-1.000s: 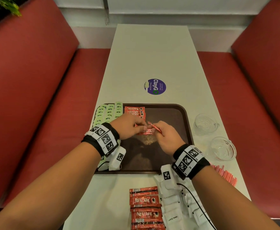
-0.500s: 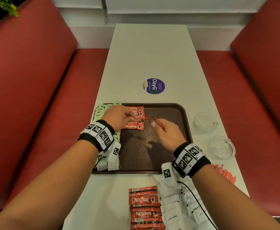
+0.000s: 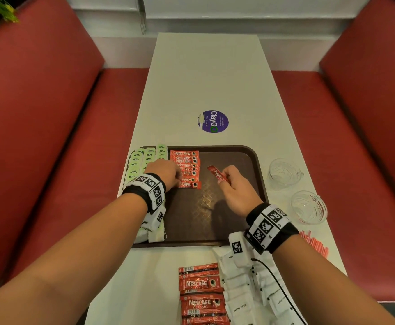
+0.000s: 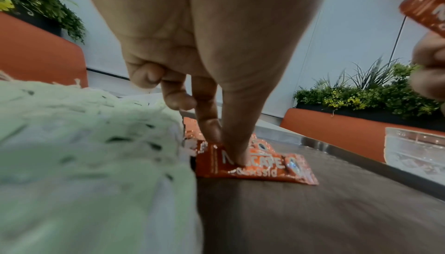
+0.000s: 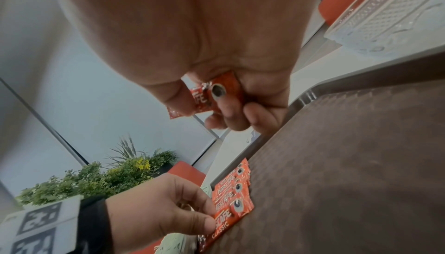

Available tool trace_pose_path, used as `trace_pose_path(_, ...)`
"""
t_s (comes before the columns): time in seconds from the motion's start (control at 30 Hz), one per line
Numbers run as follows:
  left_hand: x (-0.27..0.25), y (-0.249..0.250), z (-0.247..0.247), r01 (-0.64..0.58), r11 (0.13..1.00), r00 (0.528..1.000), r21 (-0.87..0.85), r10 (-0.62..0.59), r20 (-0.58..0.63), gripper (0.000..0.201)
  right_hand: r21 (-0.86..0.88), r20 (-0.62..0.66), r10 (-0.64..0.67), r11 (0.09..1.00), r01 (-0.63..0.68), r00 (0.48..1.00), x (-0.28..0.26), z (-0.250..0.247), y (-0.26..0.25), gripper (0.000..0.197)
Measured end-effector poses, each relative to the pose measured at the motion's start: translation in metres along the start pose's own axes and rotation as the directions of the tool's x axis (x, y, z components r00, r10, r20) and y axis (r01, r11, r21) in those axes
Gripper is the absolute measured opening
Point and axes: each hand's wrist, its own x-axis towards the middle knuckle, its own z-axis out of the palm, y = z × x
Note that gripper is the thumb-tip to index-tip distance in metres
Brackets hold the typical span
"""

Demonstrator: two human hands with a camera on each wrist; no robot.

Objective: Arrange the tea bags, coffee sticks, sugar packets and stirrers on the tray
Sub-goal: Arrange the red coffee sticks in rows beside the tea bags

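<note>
A brown tray [image 3: 238, 160] holds green tea bags [image 3: 140, 160] along its left edge and a row of red coffee sticks [image 3: 187, 158] beside them. My left hand [image 3: 180, 181] pinches the nearest coffee stick [image 3: 190, 184] of that row at its left end, thumb tip pressing it flat on the tray [image 4: 265, 166]. My right hand [image 3: 224, 179] hovers over the tray's middle and pinches another coffee stick [image 3: 217, 174] between thumb and fingers, its far end tilted up [image 5: 224, 90].
On the white table in front of the tray lie more coffee sticks [image 3: 201, 292] and white sugar packets [image 3: 243, 289]. Pink stirrers [image 3: 313, 242] lie at the right edge. Two glass cups [image 3: 283, 172] [image 3: 309, 207] stand right of the tray. Red benches flank the table.
My left hand carried a coffee stick from the tray's middle to the left and laid it at the near end of the row. The right hand kept its stick and barely moved.
</note>
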Motion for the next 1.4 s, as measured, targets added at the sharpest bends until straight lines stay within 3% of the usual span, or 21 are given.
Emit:
trace_pose_path(0.2,0.003,0.002,0.0,0.027,0.999,1.0,0.026,-0.026,-0.011,0.01,-0.025,-0.008,-0.017,1.0,0.017,1.0,0.002,0.004,0.003,0.008)
trace_pose_path(0.37,-0.002,0.004,-0.005,0.005,0.997,0.999,-0.074,-0.008,-0.048,0.017,0.025,0.033,-0.002,1.0,0.001,0.999,0.0,0.005,-0.002,0.007)
trace_pose_path(0.47,-0.016,0.01,-0.017,-0.121,0.945,0.984,-0.305,0.075,-0.159,0.035,0.027,0.084,0.011,1.0,-0.013,0.996,0.0,0.005,-0.006,0.007)
trace_pose_path(0.57,-0.037,0.02,-0.032,-0.283,0.811,0.957,-0.512,0.2,-0.212,0.039,-0.01,0.111,-0.006,1.0,0.007,0.994,0.001,0.005,-0.008,0.008)
trace_pose_path(0.63,-0.048,0.023,-0.037,-0.396,0.753,0.918,-0.525,0.313,-0.244,0.025,-0.045,0.111,-0.018,0.999,0.023,0.994,0.004,0.006,-0.009,0.01)
trace_pose_path(0.77,-0.053,0.02,-0.04,-0.488,0.776,0.873,-0.4,0.427,-0.237,0.013,-0.101,0.112,-0.051,0.993,0.062,0.992,0.006,0.009,-0.009,0.01)
trace_pose_path(0.93,-0.048,0.015,-0.04,-0.414,0.882,0.91,-0.226,0.393,-0.133,0.012,-0.101,0.11,-0.064,0.992,0.075,0.992,0.005,0.015,-0.007,0.011)
trace_pose_path(1.03,-0.04,0.005,-0.037,-0.28,0.942,0.955,-0.185,0.252,-0.157,0.01,-0.111,0.027,-0.055,0.992,0.058,0.998,0.004,0.013,-0.007,0.04)
trace_pose_path(1.1,-0.033,-0.005,-0.031,-0.166,0.974,0.981,-0.157,0.146,-0.129,0.009,-0.158,0.0,-0.062,0.985,0.061,0.998,0.002,0.009,-0.005,0.05)
trace_pose_path(1.27,-0.02,-0.01,-0.006,-0.08,0.996,0.995,-0.038,0.082,0.054,0.009,-0.242,0.126,-0.096,0.962,0.124,0.987,-0.006,0.001,0.007,0.031)
trace_pose_path(1.4,-0.016,-0.008,0.008,-0.036,0.999,0.999,0.029,0.036,0.004,0.012,-0.272,0.209,-0.078,0.953,0.134,0.975,-0.02,0.0,0.012,0.028)
